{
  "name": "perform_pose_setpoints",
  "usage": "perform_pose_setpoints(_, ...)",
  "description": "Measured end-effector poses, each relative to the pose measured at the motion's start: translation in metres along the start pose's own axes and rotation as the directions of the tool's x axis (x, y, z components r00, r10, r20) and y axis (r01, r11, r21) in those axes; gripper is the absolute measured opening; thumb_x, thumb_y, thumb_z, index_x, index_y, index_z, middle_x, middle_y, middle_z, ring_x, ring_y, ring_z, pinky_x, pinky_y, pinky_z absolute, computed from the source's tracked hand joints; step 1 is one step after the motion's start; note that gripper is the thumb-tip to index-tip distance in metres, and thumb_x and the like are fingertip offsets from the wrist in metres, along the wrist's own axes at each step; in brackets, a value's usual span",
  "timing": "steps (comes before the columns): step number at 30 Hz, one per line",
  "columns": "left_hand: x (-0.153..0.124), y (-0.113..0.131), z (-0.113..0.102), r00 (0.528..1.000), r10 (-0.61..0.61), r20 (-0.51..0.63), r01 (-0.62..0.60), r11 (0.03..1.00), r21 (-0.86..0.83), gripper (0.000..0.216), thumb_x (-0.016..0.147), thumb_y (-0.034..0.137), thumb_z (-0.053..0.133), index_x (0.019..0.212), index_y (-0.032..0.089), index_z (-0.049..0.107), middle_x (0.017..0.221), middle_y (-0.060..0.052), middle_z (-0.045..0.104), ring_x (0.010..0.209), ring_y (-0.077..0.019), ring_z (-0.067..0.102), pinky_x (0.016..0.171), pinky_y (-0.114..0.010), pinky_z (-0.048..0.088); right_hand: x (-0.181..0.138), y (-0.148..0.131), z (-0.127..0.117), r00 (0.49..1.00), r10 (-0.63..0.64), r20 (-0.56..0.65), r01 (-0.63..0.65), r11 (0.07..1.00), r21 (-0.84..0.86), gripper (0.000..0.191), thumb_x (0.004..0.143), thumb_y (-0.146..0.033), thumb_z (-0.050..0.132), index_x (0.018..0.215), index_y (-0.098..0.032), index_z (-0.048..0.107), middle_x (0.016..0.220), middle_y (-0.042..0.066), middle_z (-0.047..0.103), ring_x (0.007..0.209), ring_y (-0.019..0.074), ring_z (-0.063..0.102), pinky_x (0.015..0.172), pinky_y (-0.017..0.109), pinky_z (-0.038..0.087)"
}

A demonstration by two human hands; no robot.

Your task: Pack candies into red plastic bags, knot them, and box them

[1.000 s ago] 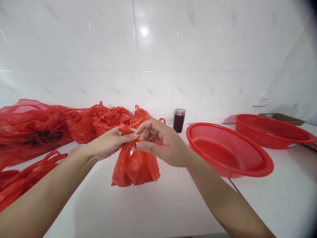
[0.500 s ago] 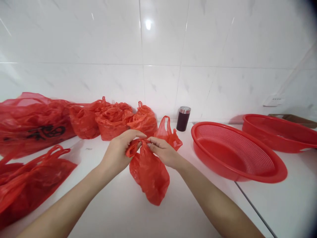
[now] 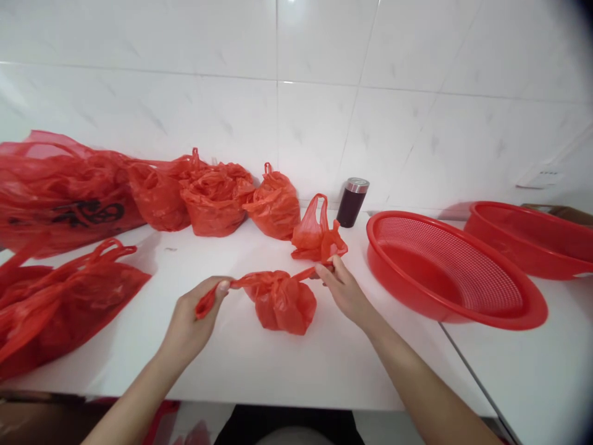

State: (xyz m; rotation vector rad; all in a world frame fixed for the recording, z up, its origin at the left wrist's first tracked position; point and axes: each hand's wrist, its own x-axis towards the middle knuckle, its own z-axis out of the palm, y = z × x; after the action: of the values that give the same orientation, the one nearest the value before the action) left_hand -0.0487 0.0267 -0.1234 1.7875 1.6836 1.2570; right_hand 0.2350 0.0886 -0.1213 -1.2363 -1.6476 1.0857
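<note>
A small red plastic bag (image 3: 283, 304) rests on the white table in front of me, gathered at its top. Its two handles are stretched out to either side. My left hand (image 3: 194, 318) grips the left handle, with a loop of it sticking out of the fist. The other handle is pinched in the fingers of my right hand (image 3: 341, 285). What the bag contains is hidden. Just behind it stands another red plastic bag (image 3: 312, 238), with one handle loop upright.
Several filled red bags (image 3: 215, 207) line the wall, beside a large red bag with black print (image 3: 69, 204). More red plastic (image 3: 88, 296) lies at left. A dark tumbler (image 3: 352, 204) stands near a red colander (image 3: 445, 272) and a red basin (image 3: 523, 244) on the right.
My hands have moved apart from above the bag, pulling its handles out left and right. The bag's top is now cinched. My view has tipped down, showing the table's front edge.
</note>
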Motion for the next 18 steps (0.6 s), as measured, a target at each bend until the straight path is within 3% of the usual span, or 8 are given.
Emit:
perform_pose_setpoints(2,0.004,0.012,0.018,0.996,0.075,-0.04,-0.076,0.997,-0.014,0.036,0.096,0.047,0.039,0.106,0.024,0.064,0.109,-0.004,0.069,0.099,-0.0204,0.063,0.09,-0.031,0.046,-0.002,-0.006,0.016,0.998,0.016,-0.055,-0.025,0.987,-0.159,0.044,0.08,-0.063,0.056,0.085,-0.024,0.036,0.088,-0.001,0.059,0.079,0.0179,0.058,0.071,0.033,0.044)
perform_pose_setpoints(4,0.014,0.018,0.037,0.992,0.128,-0.008,-0.127,0.991,0.048,0.04,0.099,0.043,0.028,0.113,0.023,0.059,0.119,-0.006,0.065,0.106,-0.0194,0.061,0.09,-0.03,0.046,-0.004,-0.008,0.032,0.999,0.04,-0.028,-0.047,0.949,-0.313,0.052,0.071,-0.063,0.066,0.088,-0.025,0.036,0.085,-0.001,0.058,0.074,0.0195,0.056,0.064,0.032,0.042)
perform_pose_setpoints(7,0.033,0.013,0.06,0.981,0.138,0.14,-0.169,0.955,0.243,0.039,0.1,0.042,0.021,0.102,0.023,0.056,0.101,-0.005,0.07,0.087,-0.0188,0.066,0.074,-0.028,0.048,-0.007,0.002,0.046,0.996,0.036,0.079,-0.001,0.914,-0.406,0.042,0.075,-0.044,0.066,0.089,-0.025,0.032,0.082,-0.001,0.059,0.072,0.02,0.056,0.061,0.031,0.039)
perform_pose_setpoints(9,0.045,0.005,0.068,0.969,0.112,0.222,-0.184,0.925,0.332,0.034,0.099,0.043,0.026,0.091,0.024,0.054,0.078,0.0,0.069,0.065,-0.0185,0.064,0.061,-0.027,0.044,-0.008,0.013,0.044,0.989,0.02,0.145,0.037,0.923,-0.382,0.03,0.08,-0.028,0.057,0.089,-0.025,0.029,0.08,-0.003,0.058,0.07,0.018,0.055,0.06,0.029,0.038)
perform_pose_setpoints(11,0.054,-0.002,0.069,0.963,0.093,0.251,-0.188,0.904,0.385,0.029,0.097,0.041,0.03,0.088,0.025,0.053,0.067,0.002,0.065,0.056,-0.0184,0.06,0.057,-0.027,0.039,-0.009,0.021,0.034,0.986,0.005,0.164,0.054,0.932,-0.358,0.024,0.081,-0.021,0.051,0.088,-0.025,0.028,0.078,-0.004,0.056,0.068,0.0162,0.054,0.06,0.027,0.037)
perform_pose_setpoints(18,0.074,-0.017,0.079,0.969,-0.029,0.247,-0.13,0.789,0.601,0.032,0.097,0.04,0.03,0.092,0.026,0.059,0.075,-0.004,0.07,0.063,-0.0228,0.063,0.055,-0.028,0.034,-0.002,0.039,0.005,0.995,-0.02,0.097,0.059,0.909,-0.412,0.014,0.087,-0.023,0.042,0.088,-0.026,0.029,0.072,-0.006,0.051,0.061,0.0142,0.052,0.054,0.023,0.036)
